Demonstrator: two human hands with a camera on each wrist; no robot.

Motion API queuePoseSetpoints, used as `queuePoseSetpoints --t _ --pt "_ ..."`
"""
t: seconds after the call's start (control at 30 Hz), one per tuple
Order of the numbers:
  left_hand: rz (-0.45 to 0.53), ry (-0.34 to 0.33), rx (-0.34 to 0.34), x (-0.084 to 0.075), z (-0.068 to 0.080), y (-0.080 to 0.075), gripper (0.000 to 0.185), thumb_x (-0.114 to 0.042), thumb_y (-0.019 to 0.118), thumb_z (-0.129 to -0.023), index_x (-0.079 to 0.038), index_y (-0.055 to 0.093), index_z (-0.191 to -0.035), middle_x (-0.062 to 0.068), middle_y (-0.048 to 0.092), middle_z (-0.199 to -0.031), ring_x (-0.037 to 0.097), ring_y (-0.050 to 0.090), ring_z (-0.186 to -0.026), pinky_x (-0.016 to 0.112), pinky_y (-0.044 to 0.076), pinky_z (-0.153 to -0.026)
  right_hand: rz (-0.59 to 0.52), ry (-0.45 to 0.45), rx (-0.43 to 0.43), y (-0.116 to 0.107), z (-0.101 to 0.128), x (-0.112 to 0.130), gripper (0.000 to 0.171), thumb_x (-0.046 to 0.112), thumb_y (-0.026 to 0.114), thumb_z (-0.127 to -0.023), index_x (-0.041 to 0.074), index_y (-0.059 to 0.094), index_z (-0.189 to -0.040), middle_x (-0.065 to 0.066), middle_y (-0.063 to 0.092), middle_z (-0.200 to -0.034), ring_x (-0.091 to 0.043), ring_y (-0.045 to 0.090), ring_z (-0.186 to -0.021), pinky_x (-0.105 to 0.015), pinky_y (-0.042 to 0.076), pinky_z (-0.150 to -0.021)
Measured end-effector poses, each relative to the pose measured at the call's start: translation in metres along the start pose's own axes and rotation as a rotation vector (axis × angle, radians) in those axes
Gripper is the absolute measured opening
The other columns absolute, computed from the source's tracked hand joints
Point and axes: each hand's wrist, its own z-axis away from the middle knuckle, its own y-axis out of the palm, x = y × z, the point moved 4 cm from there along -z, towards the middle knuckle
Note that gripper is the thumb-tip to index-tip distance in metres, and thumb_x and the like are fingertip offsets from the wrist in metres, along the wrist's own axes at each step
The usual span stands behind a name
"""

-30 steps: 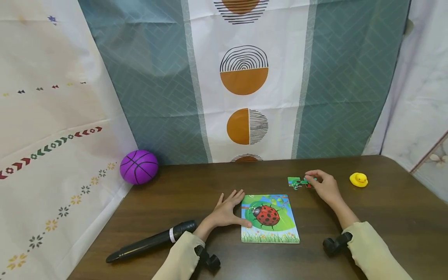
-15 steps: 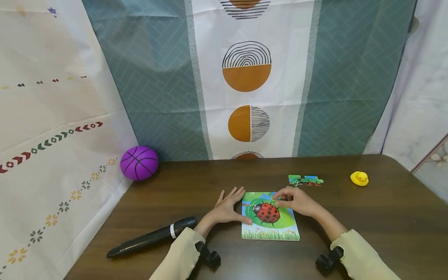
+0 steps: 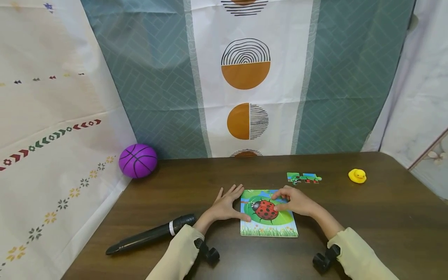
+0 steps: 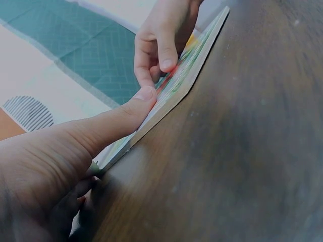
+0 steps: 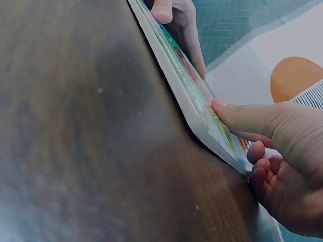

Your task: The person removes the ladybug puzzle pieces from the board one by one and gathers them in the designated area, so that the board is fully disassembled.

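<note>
A square ladybug puzzle board (image 3: 255,231) lies flat on the table in the head view. My left hand (image 3: 224,207) is spread along its left side, the thumb over the picture and the fingers reaching to the far left corner. My right hand (image 3: 295,201) is over the board's right part, thumb and index finger spread apart at the ladybug's right side. In the right wrist view this hand's thumb (image 5: 229,112) touches the picture, and the other fingers (image 5: 262,166) bend at the board's edge. Two puzzle pieces (image 3: 293,177) lie behind the board, green and blue.
A yellow toy duck (image 3: 357,176) sits at the right rear of the table (image 3: 350,221). At the left rear is a purple ball (image 3: 138,161). A long black object with a white band (image 3: 150,235) lies beside my left forearm. Patterned cloth hangs behind the table.
My right hand has come from the loose puzzle pieces to the board, and its thumb and index finger have since spread wider. The left hand stays at the board's left side.
</note>
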Motion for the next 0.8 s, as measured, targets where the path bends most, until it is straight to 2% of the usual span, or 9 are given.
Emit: queuePoseSetpoints --t 0.4,0.63,0.8 --pt "0.004 0.006 0.003 0.0005 -0.0007 0.0011 0.101 -0.051 0.075 -0.071 -0.015 0.023 -0.150 0.001 0.016 -0.159 0.025 0.007 -0.149 0.059 -0.007 -0.115 -0.011 0.030 -0.006 0.0013 -0.0018 -0.0003 0.030 0.023 0.073 -0.080 0.008 0.068 -0.105 -0.006 0.044 -0.084 -0.016 0.034 -0.075 -0.027 0.031 -0.060" --pt "0.019 0.008 0.013 -0.0010 0.0018 0.0019 0.101 -0.050 0.075 -0.071 -0.015 0.022 -0.150 0.001 0.015 -0.159 0.026 0.007 -0.149 0.059 -0.008 -0.115 -0.023 0.022 -0.025 0.0032 0.0002 0.0010 0.027 0.021 0.074 -0.079 0.008 0.069 -0.102 -0.013 0.042 -0.104 -0.022 0.036 -0.093 -0.032 0.035 -0.073" --pt "0.011 0.012 0.002 -0.0002 0.0004 -0.0003 0.102 -0.050 0.076 -0.071 -0.015 0.023 -0.150 0.002 0.016 -0.159 0.026 0.007 -0.149 0.060 -0.007 -0.115 0.019 0.031 -0.038 0.0013 0.0000 0.0032 0.025 0.025 0.074 -0.079 0.012 0.069 -0.101 -0.014 0.042 -0.114 -0.030 0.036 -0.105 -0.036 0.037 -0.077"
